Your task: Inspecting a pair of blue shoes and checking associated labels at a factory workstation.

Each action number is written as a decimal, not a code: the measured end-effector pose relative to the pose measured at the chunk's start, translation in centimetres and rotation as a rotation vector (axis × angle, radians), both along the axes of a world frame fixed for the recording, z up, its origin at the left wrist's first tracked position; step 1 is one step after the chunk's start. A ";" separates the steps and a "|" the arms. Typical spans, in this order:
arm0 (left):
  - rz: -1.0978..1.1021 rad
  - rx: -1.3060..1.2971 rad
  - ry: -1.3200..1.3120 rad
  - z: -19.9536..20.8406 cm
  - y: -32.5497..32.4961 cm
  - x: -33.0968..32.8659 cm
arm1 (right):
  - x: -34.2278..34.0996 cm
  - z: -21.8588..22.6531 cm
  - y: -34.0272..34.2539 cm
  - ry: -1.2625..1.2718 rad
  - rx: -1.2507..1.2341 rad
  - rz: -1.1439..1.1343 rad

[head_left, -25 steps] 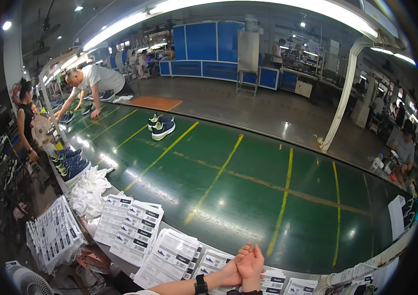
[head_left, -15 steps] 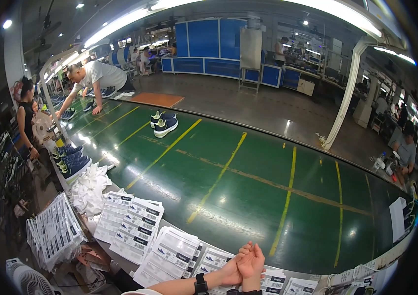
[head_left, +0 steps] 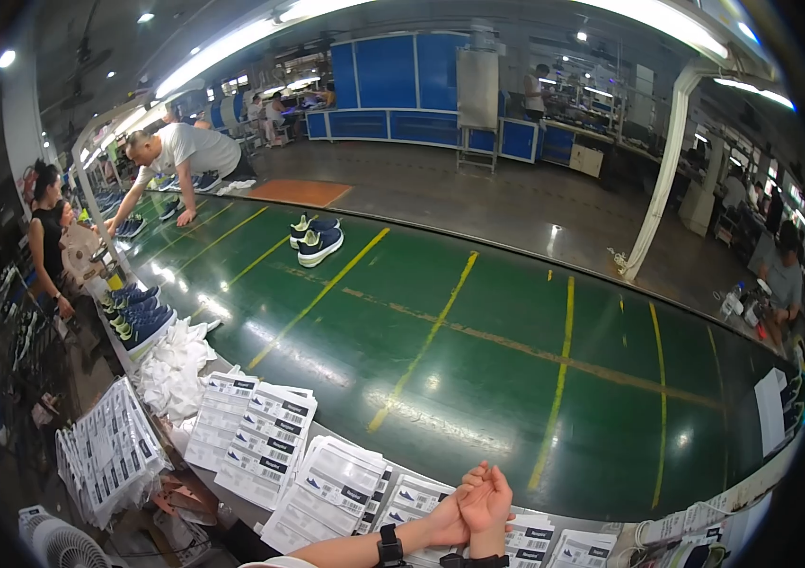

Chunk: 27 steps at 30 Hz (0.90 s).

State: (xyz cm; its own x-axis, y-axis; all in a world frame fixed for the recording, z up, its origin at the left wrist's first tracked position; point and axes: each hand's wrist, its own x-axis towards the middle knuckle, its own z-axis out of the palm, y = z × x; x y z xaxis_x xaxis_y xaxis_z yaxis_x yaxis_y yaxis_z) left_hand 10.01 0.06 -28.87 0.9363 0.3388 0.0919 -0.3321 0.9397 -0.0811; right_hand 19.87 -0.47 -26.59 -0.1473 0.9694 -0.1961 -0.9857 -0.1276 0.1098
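At the near edge of the green belt, my two hands are together, each wrist wearing a black band. My left hand [head_left: 446,523] is closed round my right wrist from behind, with its fingertips just showing on the far right side. My right hand [head_left: 487,500] is turned palm up; its fingers are loosely bent and nothing lies in the palm. Under and beside them are printed label sheets [head_left: 331,488] with small shoe pictures. A pair of navy shoes [head_left: 319,248] with pale soles stands farther up the belt.
The green conveyor belt [head_left: 487,398] has yellow cross lines. At left are white crumpled paper [head_left: 173,369], several navy shoes [head_left: 142,322], a bagged stack of label sheets [head_left: 114,454] and a white fan [head_left: 61,544]. A person in a white shirt [head_left: 196,151] leans over the belt's far left.
The view has shifted slightly. My hands keep the same clasped pose, and the pair of shoes stays in about the same place on the belt.
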 end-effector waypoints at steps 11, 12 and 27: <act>0.164 0.074 0.514 4.7 -0.8 -0.2 | -0.7 -0.9 0.5 0.064 0.056 -0.019; 0.203 0.106 0.350 5.4 -1.1 0.0 | -0.7 -1.0 0.5 0.058 0.062 -0.019; 0.068 0.117 0.608 7.2 -0.7 0.1 | -0.4 -1.3 0.4 0.040 0.061 -0.015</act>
